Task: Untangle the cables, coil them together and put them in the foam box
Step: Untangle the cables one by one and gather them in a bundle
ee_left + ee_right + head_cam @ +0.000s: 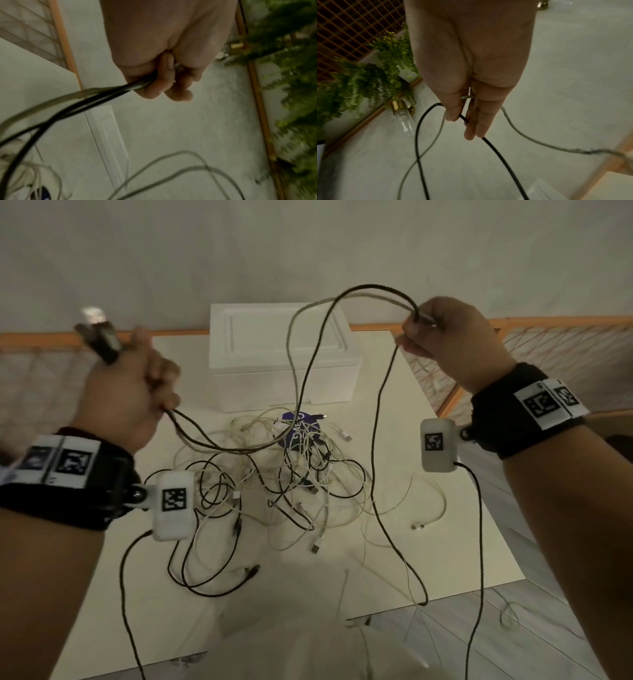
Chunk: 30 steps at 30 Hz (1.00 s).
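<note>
A tangle of black and white cables [298, 474] lies on the white table [438, 501]. Behind it stands the white foam box [284, 354]. My left hand [137, 392] is raised at the left and grips a bundle of black and grey cables [109, 90], with plug ends [99, 333] sticking up out of the fist. My right hand [445, 337] is raised at the right and pinches a black cable [498, 151] and a grey cable [518, 129] that arch between both hands above the box. A long black cable [380, 481] hangs from the right hand over the table's front edge.
A blue round object [301, 429] lies under the tangle in front of the box. An orange-framed railing [548, 350] runs behind and to the right of the table. Green plants [368, 81] and a glass lamp [406, 121] hang on the wall.
</note>
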Motion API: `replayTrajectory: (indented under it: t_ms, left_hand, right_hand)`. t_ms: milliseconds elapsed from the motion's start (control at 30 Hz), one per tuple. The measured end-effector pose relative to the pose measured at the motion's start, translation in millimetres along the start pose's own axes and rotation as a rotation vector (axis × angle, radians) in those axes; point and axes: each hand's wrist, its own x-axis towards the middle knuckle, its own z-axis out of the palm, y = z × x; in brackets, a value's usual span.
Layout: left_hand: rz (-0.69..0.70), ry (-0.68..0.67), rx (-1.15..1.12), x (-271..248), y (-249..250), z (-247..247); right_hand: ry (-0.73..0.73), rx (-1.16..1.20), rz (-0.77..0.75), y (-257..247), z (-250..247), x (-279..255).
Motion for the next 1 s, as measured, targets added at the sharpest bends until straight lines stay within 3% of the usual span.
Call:
replayTrajectory:
  t_ms: [167, 300, 400, 567, 767, 900, 1000]
  left_hand:
    - [0.006, -0.345, 0.388, -24, -21, 60]
    - [0.098, -0.334, 0.496, -28, -25, 93]
    - [0.153, -0.374, 0.446, -30, -18, 105]
    - [-0.022, -0.314, 0.171, -33, -10, 113]
    - [-0.154, -0.483, 0.004, -29, -11, 106]
    - [-0.044, -0.623, 0.16, -30, -7, 109]
    - [0.006, -0.701, 0.02, -37, 0, 115]
  right_hand:
    - [0.0, 0.049, -0.152, -45, 20, -7]
    - [-0.048, 0.02, -0.286, -58, 38, -4]
    - [-0.107, -0.011, -0.334, -60, 50, -3]
    - [-0.107, -0.192, -0.368, -54, 54, 1]
    - [-0.091, -0.454, -0.416, -53, 51, 0]
    - [-0.128, -0.6, -0.434, -55, 52, -3]
    - [-0.216, -0.576, -0.44, -51, 54, -5]
